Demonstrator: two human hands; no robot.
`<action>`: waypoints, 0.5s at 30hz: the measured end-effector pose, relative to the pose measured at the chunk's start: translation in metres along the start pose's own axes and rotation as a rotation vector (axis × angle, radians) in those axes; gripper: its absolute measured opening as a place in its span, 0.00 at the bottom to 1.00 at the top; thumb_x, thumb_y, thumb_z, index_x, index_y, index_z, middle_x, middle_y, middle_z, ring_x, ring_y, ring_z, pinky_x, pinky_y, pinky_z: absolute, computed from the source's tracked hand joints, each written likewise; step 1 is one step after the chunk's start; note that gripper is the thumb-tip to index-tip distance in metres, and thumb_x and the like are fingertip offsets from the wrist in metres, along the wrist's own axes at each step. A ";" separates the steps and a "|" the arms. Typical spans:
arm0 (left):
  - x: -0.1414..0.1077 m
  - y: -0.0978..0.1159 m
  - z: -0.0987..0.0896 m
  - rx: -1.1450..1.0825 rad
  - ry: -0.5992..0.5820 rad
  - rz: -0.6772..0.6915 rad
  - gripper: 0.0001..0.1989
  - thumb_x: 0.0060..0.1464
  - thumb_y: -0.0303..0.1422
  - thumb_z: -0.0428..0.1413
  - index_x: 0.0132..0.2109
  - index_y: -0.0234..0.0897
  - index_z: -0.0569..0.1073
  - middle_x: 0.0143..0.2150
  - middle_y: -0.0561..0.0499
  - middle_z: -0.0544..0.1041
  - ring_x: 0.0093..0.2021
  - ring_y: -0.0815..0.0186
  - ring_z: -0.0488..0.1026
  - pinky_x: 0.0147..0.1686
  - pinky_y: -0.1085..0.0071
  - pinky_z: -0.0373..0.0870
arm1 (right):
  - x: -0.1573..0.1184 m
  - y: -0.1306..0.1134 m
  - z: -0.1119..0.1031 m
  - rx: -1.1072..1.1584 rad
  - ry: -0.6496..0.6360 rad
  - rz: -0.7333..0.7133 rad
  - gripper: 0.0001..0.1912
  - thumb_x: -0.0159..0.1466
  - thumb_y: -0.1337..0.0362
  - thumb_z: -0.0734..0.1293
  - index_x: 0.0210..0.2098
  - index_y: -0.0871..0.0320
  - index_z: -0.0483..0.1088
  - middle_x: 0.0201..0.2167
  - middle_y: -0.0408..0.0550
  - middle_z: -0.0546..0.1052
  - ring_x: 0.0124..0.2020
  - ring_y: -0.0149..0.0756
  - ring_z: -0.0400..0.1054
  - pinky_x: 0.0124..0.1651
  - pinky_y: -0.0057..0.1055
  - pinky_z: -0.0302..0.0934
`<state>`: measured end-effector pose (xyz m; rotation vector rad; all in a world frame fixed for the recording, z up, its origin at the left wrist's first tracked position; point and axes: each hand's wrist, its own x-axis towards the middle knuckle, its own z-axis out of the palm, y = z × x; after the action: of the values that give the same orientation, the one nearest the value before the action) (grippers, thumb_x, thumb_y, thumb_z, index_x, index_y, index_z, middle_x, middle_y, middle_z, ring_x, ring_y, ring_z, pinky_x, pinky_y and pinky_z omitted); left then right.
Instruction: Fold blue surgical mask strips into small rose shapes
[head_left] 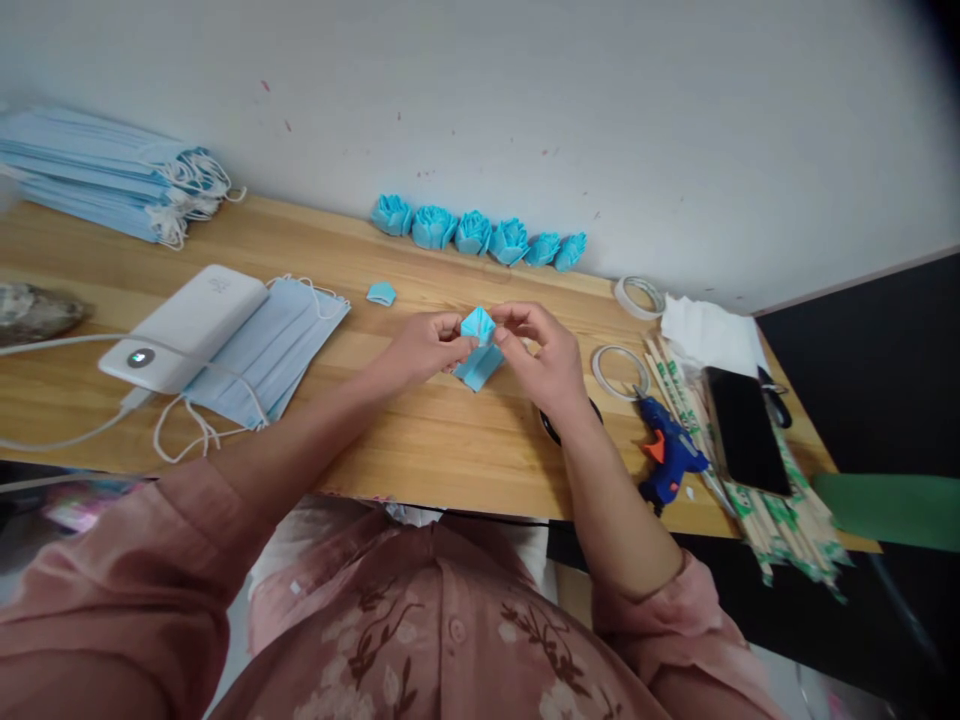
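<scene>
Between my two hands, over the middle of the wooden table, is a small folded blue piece (478, 325) with a pointed top. My left hand (429, 345) pinches its left side between thumb and fingers. On the other side, my right hand (544, 355) has its thumb and fingertips closed on the right edge. A flat blue strip (480, 368) shows just below the folded piece; whether it is joined to it I cannot tell. Another small folded blue piece (382, 293) lies on the table beyond my left hand.
Blue flowers (472, 232) line the wall. Masks (112, 170) are stacked far left; a white power bank (184, 325) rests on another mask (277, 340). At right are tape rolls (639, 297), a blue glue gun (671, 455), wrapped chopsticks (787, 535) and a phone (746, 430).
</scene>
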<state>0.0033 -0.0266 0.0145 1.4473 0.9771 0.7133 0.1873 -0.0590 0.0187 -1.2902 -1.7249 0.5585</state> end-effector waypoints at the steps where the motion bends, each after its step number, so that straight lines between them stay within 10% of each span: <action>1: 0.000 -0.001 -0.001 0.027 -0.005 0.013 0.08 0.53 0.32 0.56 0.28 0.37 0.67 0.23 0.57 0.66 0.24 0.73 0.62 0.27 0.75 0.60 | 0.000 -0.002 -0.002 -0.046 -0.017 -0.064 0.09 0.65 0.61 0.67 0.44 0.50 0.76 0.46 0.47 0.81 0.49 0.41 0.73 0.55 0.42 0.65; 15: 0.000 -0.004 -0.003 0.263 -0.012 0.144 0.10 0.50 0.35 0.57 0.26 0.37 0.65 0.24 0.56 0.64 0.26 0.72 0.58 0.27 0.73 0.54 | -0.002 0.001 0.005 0.165 -0.191 0.134 0.18 0.62 0.65 0.66 0.52 0.52 0.69 0.33 0.41 0.75 0.35 0.34 0.71 0.40 0.33 0.65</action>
<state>0.0005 -0.0253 0.0105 1.7631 0.9920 0.6980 0.1840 -0.0598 0.0148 -1.2741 -1.7134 0.9089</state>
